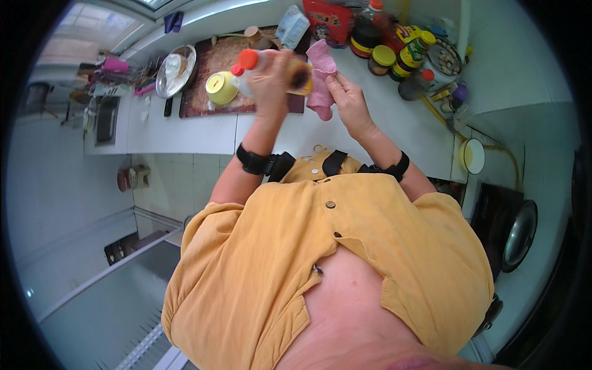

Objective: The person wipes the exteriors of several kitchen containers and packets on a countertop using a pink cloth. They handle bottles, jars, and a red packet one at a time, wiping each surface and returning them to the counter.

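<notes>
My left hand [270,85] is closed around a red-capped plastic bottle [303,78], which lies on its side in the grip and is blurred. A second, smaller red part shows beside the cap; whether it belongs to the same bottle I cannot tell. My right hand [349,99] pinches a pink cloth [320,85] between thumb and fingers, and the cloth hangs beside the bottle's base end. Left of my left hand, a pale yellow cup [222,88] is on a worn brown cutting board [199,104].
A metal bowl with white contents [192,60] stands left of the board, a black-handled utensil [168,107] near it. At the back right are a red packet [327,23], a dark sauce bottle [365,34], a yellow-lidded jar [382,60] and several other containers. A sink [106,119] is far left.
</notes>
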`<action>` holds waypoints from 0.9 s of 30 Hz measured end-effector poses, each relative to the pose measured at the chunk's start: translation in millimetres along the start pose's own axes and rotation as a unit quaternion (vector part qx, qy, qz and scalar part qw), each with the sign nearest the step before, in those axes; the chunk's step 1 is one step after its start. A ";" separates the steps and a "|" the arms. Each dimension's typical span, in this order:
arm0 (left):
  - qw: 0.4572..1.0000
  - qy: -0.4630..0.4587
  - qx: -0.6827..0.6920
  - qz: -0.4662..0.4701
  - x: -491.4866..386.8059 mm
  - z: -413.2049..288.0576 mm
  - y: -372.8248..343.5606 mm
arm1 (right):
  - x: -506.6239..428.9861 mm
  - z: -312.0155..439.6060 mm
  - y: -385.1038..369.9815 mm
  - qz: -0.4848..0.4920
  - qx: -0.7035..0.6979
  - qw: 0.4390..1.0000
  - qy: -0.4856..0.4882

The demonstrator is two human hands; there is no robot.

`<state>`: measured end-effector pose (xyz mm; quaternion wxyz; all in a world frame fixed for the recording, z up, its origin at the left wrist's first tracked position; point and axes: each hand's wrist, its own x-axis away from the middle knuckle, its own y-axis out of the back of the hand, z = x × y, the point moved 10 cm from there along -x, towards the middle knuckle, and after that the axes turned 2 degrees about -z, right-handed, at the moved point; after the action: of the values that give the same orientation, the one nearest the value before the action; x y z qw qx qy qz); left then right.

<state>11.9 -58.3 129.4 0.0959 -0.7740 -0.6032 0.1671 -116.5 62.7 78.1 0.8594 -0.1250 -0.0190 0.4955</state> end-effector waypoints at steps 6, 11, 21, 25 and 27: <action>0.998 0.026 -0.022 0.054 22.9 14.8 0.0 | -5.6 -39.5 9.5 0.009 0.133 0.991 -0.001; 0.998 0.012 -0.056 0.036 26.1 20.1 24.3 | -7.8 -79.8 7.9 0.038 0.177 0.983 -0.013; 0.986 0.005 -0.120 -0.114 11.1 0.4 170.1 | 6.1 -131.7 -10.4 0.076 0.083 0.973 -0.202; 0.972 -0.038 -0.153 -0.177 -2.7 -10.0 224.9 | 3.3 -125.7 -33.1 0.116 0.083 0.971 -0.191; 0.962 -0.040 -0.165 -0.214 -5.6 -10.0 250.3 | 5.4 -119.0 -44.5 0.128 0.065 0.967 -0.210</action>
<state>240.2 -126.7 51.9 -0.0235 -0.6249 -0.7770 0.0720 -57.4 22.7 -27.1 0.7716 0.0366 -0.1508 0.6169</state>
